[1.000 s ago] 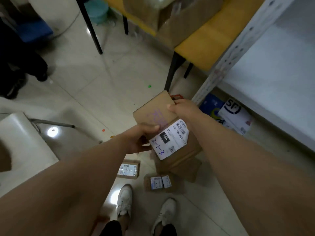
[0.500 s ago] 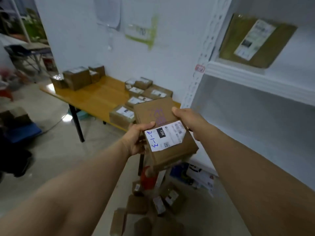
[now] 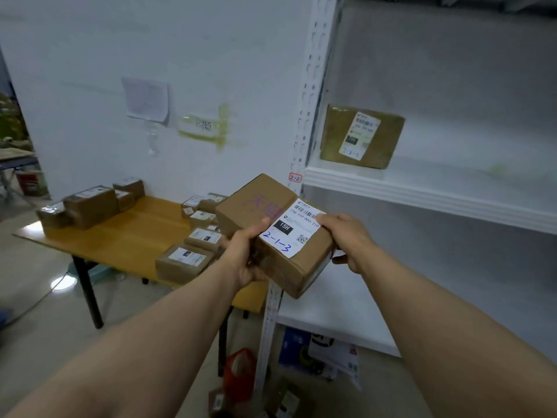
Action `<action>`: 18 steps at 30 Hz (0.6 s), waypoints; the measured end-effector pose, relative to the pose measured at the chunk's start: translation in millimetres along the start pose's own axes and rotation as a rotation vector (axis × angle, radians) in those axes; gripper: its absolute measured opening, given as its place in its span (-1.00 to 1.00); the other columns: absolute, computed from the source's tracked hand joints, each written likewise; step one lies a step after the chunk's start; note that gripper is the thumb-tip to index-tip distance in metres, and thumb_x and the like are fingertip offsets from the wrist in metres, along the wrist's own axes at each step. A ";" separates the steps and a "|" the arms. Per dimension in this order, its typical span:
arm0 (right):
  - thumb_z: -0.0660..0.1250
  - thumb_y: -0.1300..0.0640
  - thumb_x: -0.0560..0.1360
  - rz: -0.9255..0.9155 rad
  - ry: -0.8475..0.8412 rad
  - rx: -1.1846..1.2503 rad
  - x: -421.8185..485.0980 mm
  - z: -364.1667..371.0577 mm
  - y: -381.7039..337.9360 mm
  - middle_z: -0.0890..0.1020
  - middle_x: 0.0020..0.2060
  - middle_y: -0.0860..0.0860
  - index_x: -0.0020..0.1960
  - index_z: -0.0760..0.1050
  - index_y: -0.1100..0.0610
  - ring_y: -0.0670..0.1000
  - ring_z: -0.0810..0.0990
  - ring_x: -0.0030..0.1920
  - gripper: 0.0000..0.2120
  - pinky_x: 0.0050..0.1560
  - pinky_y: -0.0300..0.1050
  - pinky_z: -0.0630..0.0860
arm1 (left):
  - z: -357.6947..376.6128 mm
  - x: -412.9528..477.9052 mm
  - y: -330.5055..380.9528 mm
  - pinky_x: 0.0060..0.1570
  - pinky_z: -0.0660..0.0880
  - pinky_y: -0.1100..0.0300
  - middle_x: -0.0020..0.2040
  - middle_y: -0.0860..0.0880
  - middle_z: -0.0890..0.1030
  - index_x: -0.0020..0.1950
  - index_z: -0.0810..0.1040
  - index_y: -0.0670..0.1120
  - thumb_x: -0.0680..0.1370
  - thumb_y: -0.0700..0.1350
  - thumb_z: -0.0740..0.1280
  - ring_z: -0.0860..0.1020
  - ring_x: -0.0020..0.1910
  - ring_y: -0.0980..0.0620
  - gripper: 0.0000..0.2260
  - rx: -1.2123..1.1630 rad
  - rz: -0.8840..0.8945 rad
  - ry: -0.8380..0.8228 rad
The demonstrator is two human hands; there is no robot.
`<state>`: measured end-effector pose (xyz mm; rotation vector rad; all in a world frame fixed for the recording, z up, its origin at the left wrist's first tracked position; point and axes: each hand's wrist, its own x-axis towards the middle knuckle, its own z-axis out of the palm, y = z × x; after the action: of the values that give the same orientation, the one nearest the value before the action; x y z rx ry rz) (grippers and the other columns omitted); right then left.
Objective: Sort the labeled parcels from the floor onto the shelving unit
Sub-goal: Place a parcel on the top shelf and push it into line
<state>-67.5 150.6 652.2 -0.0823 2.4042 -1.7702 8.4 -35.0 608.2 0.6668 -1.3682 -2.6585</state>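
One head-worn wide-angle camera looks forward and slightly down along both forearms, which run from the bottom corners toward the middle. The left hand [image 3: 245,254] and right hand [image 3: 349,239] sit close to the lens, mid-frame. It faces a white wall, with the shelving unit [image 3: 428,194] near on the right, the yellow worktop [image 3: 132,236] farther off to the left, and the floor [image 3: 36,327] along the bottom.

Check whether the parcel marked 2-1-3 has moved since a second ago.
Yes. The parcel, held in both hands, was low above the floor parcels; now it is up beside the shelving unit's post, just below the 2-2 tag.
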 end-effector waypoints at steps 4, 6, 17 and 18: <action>0.45 -0.08 0.42 0.049 0.044 0.159 -2.2 -36.8 -3.0 0.69 -0.11 0.01 -0.03 0.59 -0.01 0.09 0.57 -0.17 -0.80 -0.09 0.12 0.43 | 36.2 -2.3 -12.9 -0.19 0.57 -0.29 0.19 -0.20 0.61 0.47 0.32 -0.03 0.31 0.03 0.55 0.59 0.11 -0.24 -0.22 -0.001 0.000 -0.041; 0.49 -0.12 0.35 0.102 0.058 0.245 -4.1 -55.5 -5.5 0.71 -0.10 0.04 0.06 0.58 -0.04 0.16 0.61 -0.13 -0.67 -0.04 0.30 0.45 | 59.0 -4.5 -21.5 -0.18 0.56 -0.33 0.20 -0.21 0.60 0.47 0.31 -0.03 0.32 -0.02 0.54 0.60 0.10 -0.26 -0.24 -0.055 0.004 -0.075; 0.55 -0.27 0.13 0.360 -0.005 0.373 -17.4 -175.3 23.3 0.73 -0.08 0.15 0.00 0.67 0.05 0.26 0.69 -0.07 -0.44 -0.10 0.38 0.57 | 116.6 -18.4 -27.3 -0.21 0.59 -0.24 -0.09 -0.05 0.74 -0.06 0.73 0.08 0.25 0.47 0.41 0.71 -0.13 -0.17 -0.47 -0.131 0.143 -0.235; 0.56 -0.27 0.14 0.399 -0.048 0.365 -19.2 -187.1 27.7 0.73 -0.03 0.18 0.05 0.67 0.05 0.29 0.71 -0.08 -0.40 -0.10 0.40 0.57 | 116.5 -17.2 -22.6 -0.18 0.60 -0.22 -0.06 -0.07 0.73 -0.08 0.73 0.05 0.24 0.50 0.38 0.71 -0.08 -0.17 -0.42 -0.099 0.163 -0.240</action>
<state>-76.5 338.2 681.7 0.3647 1.8588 -1.9357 -21.3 71.2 655.3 0.2209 -1.2678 -2.7195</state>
